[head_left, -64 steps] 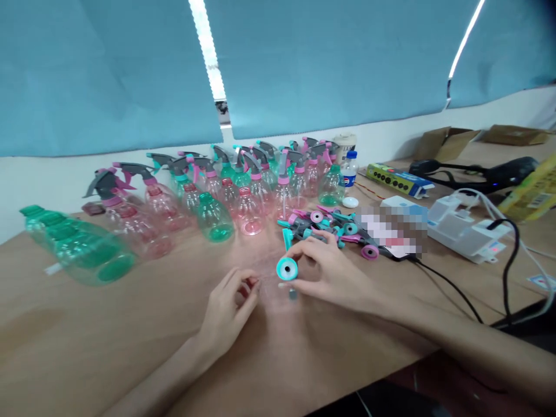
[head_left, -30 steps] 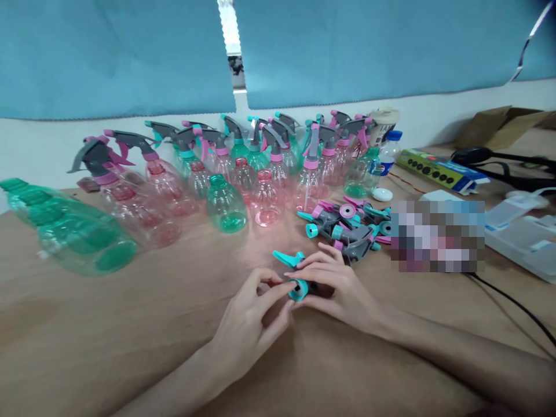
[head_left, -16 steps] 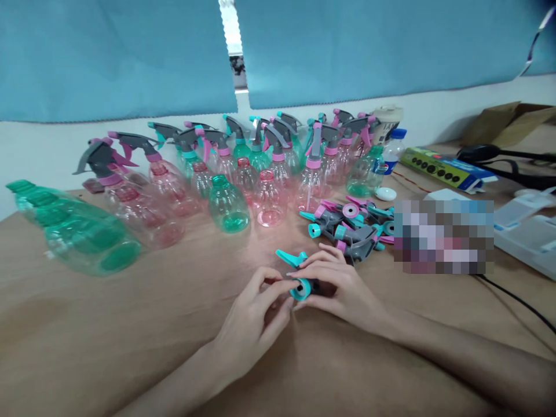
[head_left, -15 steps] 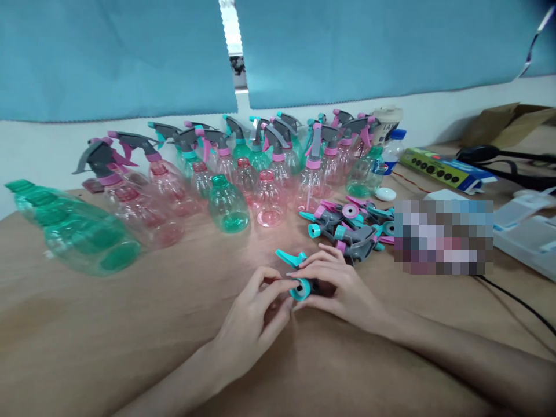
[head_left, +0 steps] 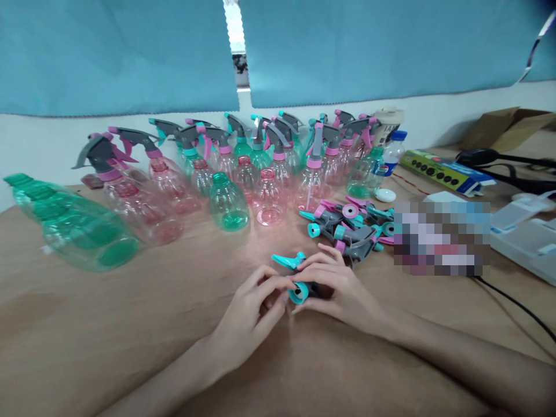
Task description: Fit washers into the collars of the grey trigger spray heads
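My right hand [head_left: 347, 286] is closed around a trigger spray head with a turquoise collar [head_left: 297, 293] and turquoise trigger. The collar's open end faces left, and the grey body is partly hidden by my fingers. My left hand [head_left: 254, 304] is bent into a pinch, its fingertips at the collar's opening. Whatever lies between those fingertips is too small or hidden to make out. Just beyond my right hand lies a pile of loose trigger spray heads [head_left: 358, 234], grey with pink or turquoise parts.
Behind my hands stand an uncapped green bottle [head_left: 229, 205] and an uncapped pink bottle [head_left: 270, 202]. Several bottles with spray heads fill the back. Green bottles [head_left: 87, 231] are at the left. At right are a Pepsi bottle [head_left: 394, 153], a green-yellow box [head_left: 443, 171] and a clear plastic case [head_left: 530, 237].
Both hands stay at the spray head. My left hand has shifted slightly left, its fingertips still by the collar. The collar has moved a little up and left.
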Motion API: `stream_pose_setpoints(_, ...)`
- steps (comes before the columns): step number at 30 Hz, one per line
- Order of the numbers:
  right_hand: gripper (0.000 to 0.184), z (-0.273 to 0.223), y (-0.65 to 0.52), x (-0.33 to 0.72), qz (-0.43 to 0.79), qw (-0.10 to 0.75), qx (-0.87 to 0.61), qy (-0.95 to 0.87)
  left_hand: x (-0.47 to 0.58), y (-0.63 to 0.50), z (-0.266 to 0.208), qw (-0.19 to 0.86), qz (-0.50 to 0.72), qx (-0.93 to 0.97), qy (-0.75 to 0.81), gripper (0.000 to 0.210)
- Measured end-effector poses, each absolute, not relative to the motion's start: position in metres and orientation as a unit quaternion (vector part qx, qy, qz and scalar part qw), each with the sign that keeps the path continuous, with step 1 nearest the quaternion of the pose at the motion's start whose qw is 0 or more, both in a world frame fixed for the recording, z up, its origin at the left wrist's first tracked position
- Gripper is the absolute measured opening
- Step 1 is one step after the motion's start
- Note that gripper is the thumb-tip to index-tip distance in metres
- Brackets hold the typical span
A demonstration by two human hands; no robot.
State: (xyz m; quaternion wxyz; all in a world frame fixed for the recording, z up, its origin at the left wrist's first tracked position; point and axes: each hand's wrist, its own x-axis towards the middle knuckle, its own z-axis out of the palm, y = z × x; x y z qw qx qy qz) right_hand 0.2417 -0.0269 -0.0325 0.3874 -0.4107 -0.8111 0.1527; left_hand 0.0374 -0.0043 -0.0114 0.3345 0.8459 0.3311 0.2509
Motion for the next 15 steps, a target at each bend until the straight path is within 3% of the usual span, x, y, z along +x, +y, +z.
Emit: stream_pose_setpoints(15, 0.031, -0.0323, -0.0242, 0.2427, 0.176, 0.391, -0.4, -0.81, 0.0396, -0.0062, -0.0095, 0.304, 0.211, 0.868, 0.332, 0.017)
